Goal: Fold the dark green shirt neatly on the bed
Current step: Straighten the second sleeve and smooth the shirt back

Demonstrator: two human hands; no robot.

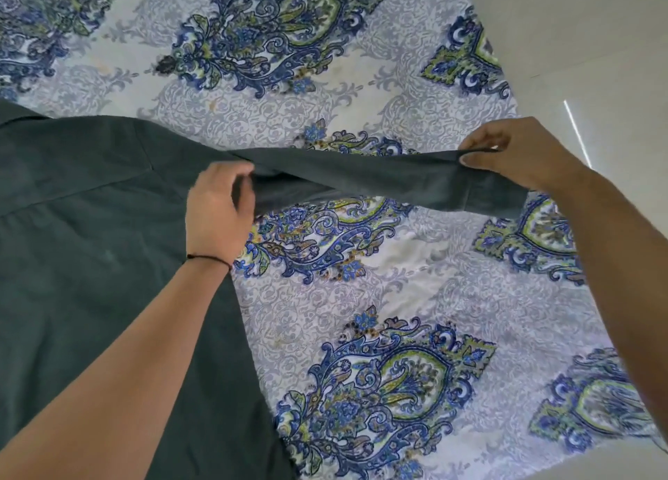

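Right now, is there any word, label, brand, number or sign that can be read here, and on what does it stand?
No readable text anywhere.
The dark green shirt shows no tag or print on its visible side.
The bed sheet carries only a paisley pattern.
The thin black wrist band is plain.
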